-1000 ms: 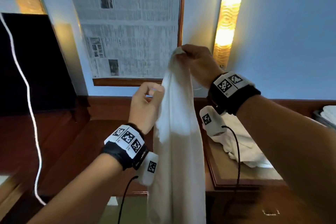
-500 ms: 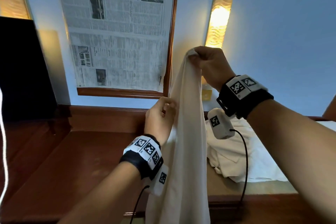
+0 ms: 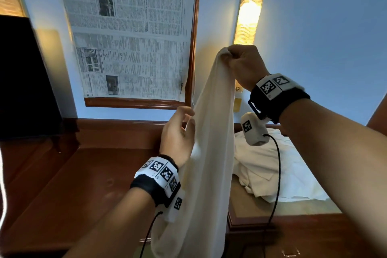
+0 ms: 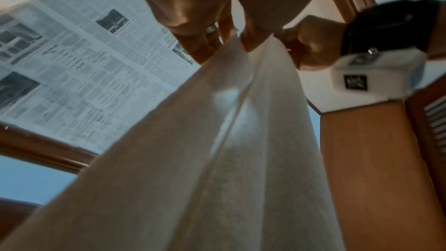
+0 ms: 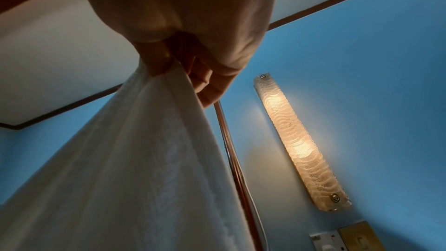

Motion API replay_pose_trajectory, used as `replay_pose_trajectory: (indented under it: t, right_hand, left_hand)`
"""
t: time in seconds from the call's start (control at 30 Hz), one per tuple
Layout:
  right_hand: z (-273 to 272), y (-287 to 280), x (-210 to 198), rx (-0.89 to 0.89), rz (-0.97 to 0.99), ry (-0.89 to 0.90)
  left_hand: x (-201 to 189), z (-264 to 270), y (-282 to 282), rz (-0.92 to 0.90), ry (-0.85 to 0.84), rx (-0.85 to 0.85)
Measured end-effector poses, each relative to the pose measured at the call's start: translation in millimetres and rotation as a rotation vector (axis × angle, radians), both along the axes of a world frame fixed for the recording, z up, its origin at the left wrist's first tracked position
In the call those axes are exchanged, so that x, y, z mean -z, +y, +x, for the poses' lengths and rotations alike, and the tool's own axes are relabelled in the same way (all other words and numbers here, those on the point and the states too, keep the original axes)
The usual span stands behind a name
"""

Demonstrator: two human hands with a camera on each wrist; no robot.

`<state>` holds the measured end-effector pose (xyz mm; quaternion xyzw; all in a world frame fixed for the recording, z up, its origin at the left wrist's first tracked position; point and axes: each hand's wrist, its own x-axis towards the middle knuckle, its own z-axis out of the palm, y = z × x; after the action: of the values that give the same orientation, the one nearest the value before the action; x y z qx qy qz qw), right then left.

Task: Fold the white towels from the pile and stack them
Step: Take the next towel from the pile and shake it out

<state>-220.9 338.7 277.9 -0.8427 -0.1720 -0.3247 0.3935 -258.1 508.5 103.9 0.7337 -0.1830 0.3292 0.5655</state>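
A white towel point(image 3: 211, 153) hangs lengthwise in front of me, its lower end out of view. My right hand point(image 3: 228, 54) grips its top corner, raised before the wall lamp; the right wrist view shows the fingers point(image 5: 166, 64) bunched on the cloth point(image 5: 132, 159). Lower and to the left, my left hand point(image 3: 188, 115) pinches the towel's left edge between thumb and fingers, which the left wrist view shows at the fingertips point(image 4: 251, 43) on the towel point(image 4: 217, 159). A crumpled pile of white towels point(image 3: 272, 174) lies on the tan-topped table point(image 3: 261, 209) behind the hanging towel.
A dark wooden desk top point(image 3: 83, 184) spreads to the left below the hands. A framed newspaper point(image 3: 129, 33) and a lit wall lamp point(image 3: 249, 8) hang on the blue wall. A black screen point(image 3: 23, 79) stands at far left. A wall socket point(image 5: 325, 240) sits under the lamp.
My left hand has slid lower along the towel's edge, away from the right hand, which still holds the top. The head view has shifted, so the pile shows more.
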Motion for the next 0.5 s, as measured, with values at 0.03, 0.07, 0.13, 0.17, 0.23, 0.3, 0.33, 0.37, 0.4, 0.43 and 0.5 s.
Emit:
replay_pose_trajectory:
  t: [0.03, 0.07, 0.13, 0.17, 0.23, 0.3, 0.33, 0.37, 0.4, 0.43, 0.5]
  right_hand:
    - [0.6, 3.7, -0.6, 0.005, -0.021, 0.004]
    - [1.4, 7.4, -1.0, 0.005, -0.04, 0.007]
    - [2.1, 14.4, -1.6, -0.002, -0.059, 0.01]
    - [1.7, 17.3, -1.6, -0.006, -0.06, 0.01]
    - [2.3, 21.4, -1.7, -0.011, -0.058, 0.0]
    - [3.0, 23.3, -2.2, -0.013, -0.055, -0.003]
    - [3.1, 23.9, -2.4, -0.018, -0.052, -0.002]
    - [3.2, 24.4, -2.7, -0.022, -0.052, -0.001]
    - [3.0, 24.8, -2.5, -0.022, -0.053, -0.001]
    - [2.8, 24.7, -2.0, -0.019, -0.053, -0.001]
    - [2.2, 22.9, 0.1, -0.009, -0.052, 0.002]
  left_hand:
    - [3.7, -0.2, -0.8, 0.047, -0.017, -0.008]
    - [6.6, -0.1, -1.1, 0.091, -0.032, -0.023]
    - [8.8, -1.8, -0.4, 0.137, -0.005, -0.055]
    - [8.8, -3.7, 0.3, 0.139, 0.028, -0.061]
    - [8.2, -10.2, 1.5, 0.156, 0.093, -0.066]
    - [10.5, -16.3, 0.1, 0.195, 0.139, -0.075]
    - [12.2, -17.9, -1.4, 0.218, 0.159, -0.082]
    - [14.1, -17.9, -3.0, 0.251, 0.182, -0.093]
    - [16.7, -16.7, -5.1, 0.301, 0.205, -0.108]
    - [18.9, -15.4, -7.4, 0.363, 0.228, -0.126]
    - [24.2, -13.3, -10.7, 0.452, 0.264, -0.156]
